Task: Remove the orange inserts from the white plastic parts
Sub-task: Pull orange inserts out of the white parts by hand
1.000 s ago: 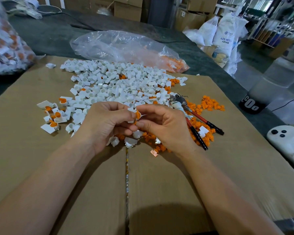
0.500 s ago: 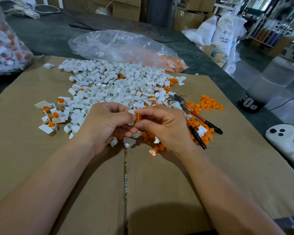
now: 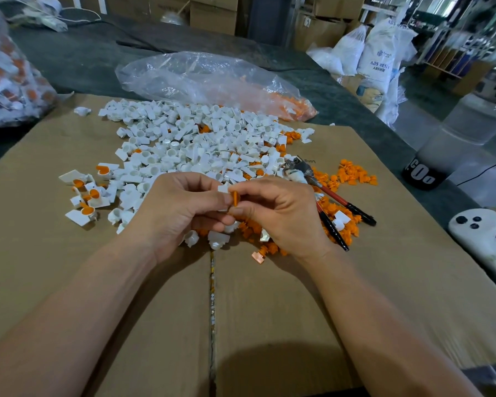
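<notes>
My left hand (image 3: 178, 213) grips a small white plastic part (image 3: 223, 188), mostly hidden by its fingers. My right hand (image 3: 281, 213) pinches the orange insert (image 3: 234, 198) between thumb and forefinger, right at the part. Both hands meet above the cardboard, in front of a big heap of white parts (image 3: 201, 147). A few white parts with orange inserts still in them (image 3: 88, 209) lie at the left. Loose orange inserts (image 3: 355, 174) are scattered to the right and under my right hand.
Pliers with red and black handles (image 3: 335, 207) lie right of my right hand. A clear plastic bag (image 3: 201, 78) holding orange pieces lies behind the heap; another bag of parts (image 3: 9, 81) sits far left. A white controller (image 3: 481, 233) rests at the right edge of the cardboard sheet (image 3: 269, 310).
The orange insert has turned from a face-on disc to edge-on between my fingertips. Both hands stay together in the same place.
</notes>
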